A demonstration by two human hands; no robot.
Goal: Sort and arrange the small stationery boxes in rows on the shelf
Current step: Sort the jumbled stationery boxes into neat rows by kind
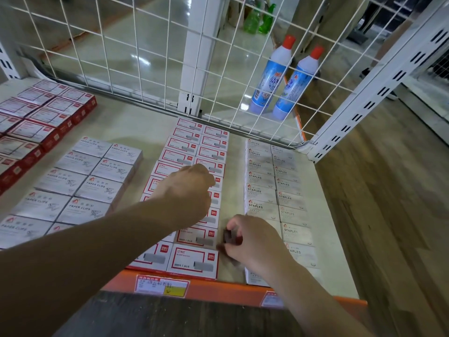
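Small stationery boxes lie in rows on the cream shelf point(136, 122). In the middle run two columns of red-framed white staple boxes point(192, 147). My left hand point(187, 188) reaches over them, its fingers curled down onto a box midway along the right column. My right hand point(247, 237) sits at the right edge of that column near the front and pinches a small dark red box point(232, 237), partly hidden by the fingers. Grey "STAPLES" boxes point(272, 181) form two columns on the right, and grey "PAPER CLIPS" boxes point(92, 181) lie on the left.
Red boxes with white tops point(41, 113) fill the far left. A white wire grid point(145, 57) backs the shelf, with two blue-white bottles point(274, 76) behind it. An orange front rail point(218, 288) carries price labels point(161, 284). A white upright point(379, 93) bounds the right side.
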